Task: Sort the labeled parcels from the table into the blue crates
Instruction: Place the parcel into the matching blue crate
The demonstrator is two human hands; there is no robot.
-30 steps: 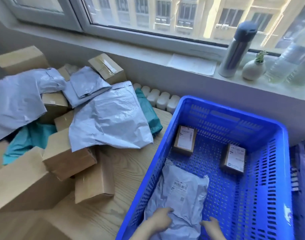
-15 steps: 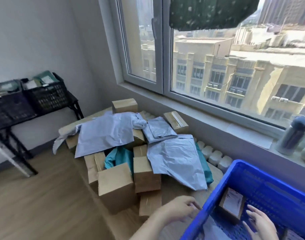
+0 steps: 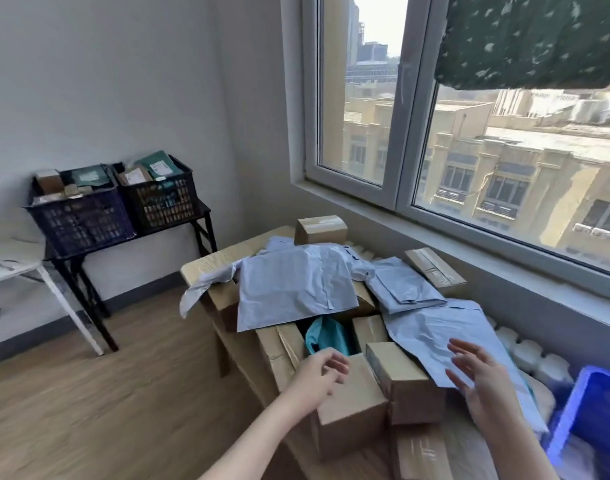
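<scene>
Low in the centre of the frame, the left hand (image 3: 322,374) hangs loosely curled and empty above a plain brown cardboard box (image 3: 352,408) at the near edge of the pile. To its right, the right hand (image 3: 480,379) is spread flat with fingers apart, holding nothing, over the lower edge of a crumpled pale grey plastic mailer bag (image 3: 442,336); whether it touches the bag cannot be told.

Between the hands stands a second, narrower brown carton (image 3: 405,388), just beside the first box. Above them a teal plastic bag (image 3: 327,336) shows in a gap among the boxes.

Toward the middle of the frame, more grey mailers and cartons heap on the light wooden table (image 3: 210,263) under the window (image 3: 469,140). The blue plastic crate (image 3: 587,407) shows at the lower right corner, cut off by the edge.

At the left, two dark crates (image 3: 113,206) filled with parcels sit on a black folding stand.
</scene>
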